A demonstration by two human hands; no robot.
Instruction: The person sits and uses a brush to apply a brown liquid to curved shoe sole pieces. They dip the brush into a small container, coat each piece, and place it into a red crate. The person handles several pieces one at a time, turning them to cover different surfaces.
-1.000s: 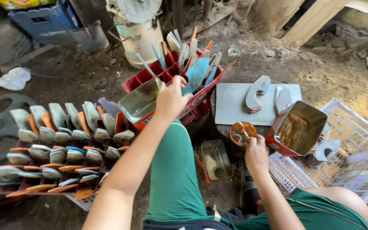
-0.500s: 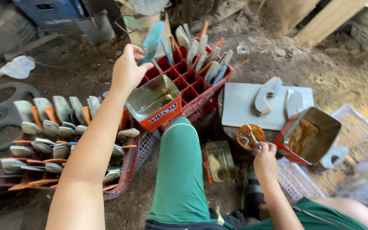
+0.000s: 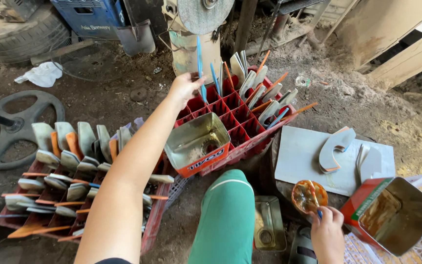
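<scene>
My left hand [image 3: 185, 87] reaches out over the red crate [image 3: 250, 142] and grips a thin blue sole piece [image 3: 200, 63] held upright at the crate's far left corner. More sole pieces, grey, blue and orange-edged, stand in the crate's cells [image 3: 262, 93]. An open tin can [image 3: 199, 144] lies on its side against the crate's near edge. My right hand [image 3: 327, 233] is low at the right, holding a small brush whose tip rests in a round lid smeared with orange glue [image 3: 308, 195].
A second red crate [image 3: 64, 186] full of grey and orange soles stands at the left. A grey board [image 3: 299, 156] carries two cut soles. A large open glue tin [image 3: 394, 215] sits at the right, a small flat tin [image 3: 268, 230] by my green-clad knee [image 3: 228, 215].
My left arm has swung from the left crate across to the far side of the right crate, carrying the blue sole piece. My right hand has stayed by the glue lid.
</scene>
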